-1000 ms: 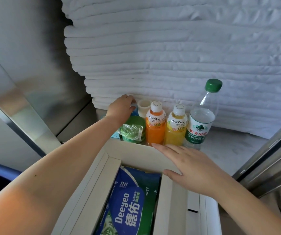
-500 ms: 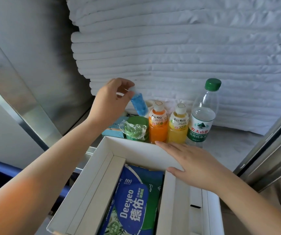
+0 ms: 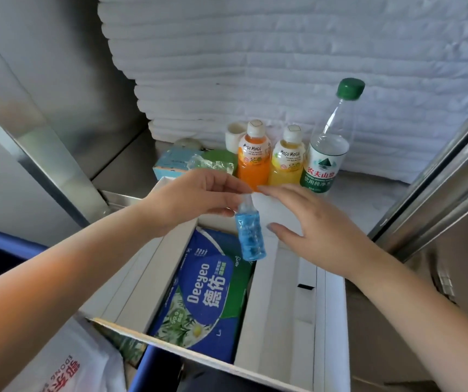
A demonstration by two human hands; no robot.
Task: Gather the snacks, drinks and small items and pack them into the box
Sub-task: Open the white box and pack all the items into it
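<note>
shelf (image 3: 368, 202) | orange bottle (image 3: 254, 162) | yellow bottle (image 3: 286, 165) | water bottle (image 3: 327, 157) | white cup (image 3: 235, 135)

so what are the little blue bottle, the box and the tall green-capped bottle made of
The little blue bottle is probably clear glossy plastic; blue contents show through its wall. The box looks like matte white cardboard, judging by its folded flaps and the raw brown edge nearest the camera. The tall green-capped bottle seems thin clear plastic, see-through above the label, with an opaque plastic-looking cap.

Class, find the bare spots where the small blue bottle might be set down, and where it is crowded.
Bare: shelf right of the water bottle; box flap right of the Deeyeo pack. Crowded: shelf's left, tissue box through yellow bottle.
</note>
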